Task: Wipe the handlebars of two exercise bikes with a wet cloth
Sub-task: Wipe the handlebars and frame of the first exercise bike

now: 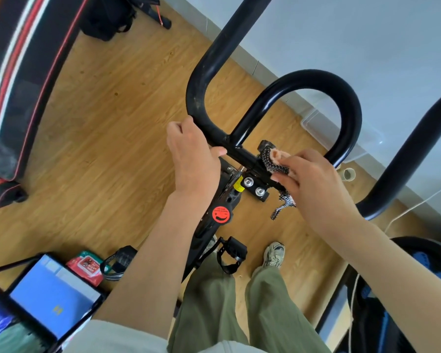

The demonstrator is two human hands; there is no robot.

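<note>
The left hand is clenched round the black handlebar at its bend. At its 3 o'clock, the right hand presses the patterned cloth onto the centre clamp. Bare wooden floor lies open at 9 o'clock.

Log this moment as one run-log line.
left hand: grips handlebar | right hand: presses cloth on centre bar | stage: wiping first bike | second handlebar: untouched at right
</note>
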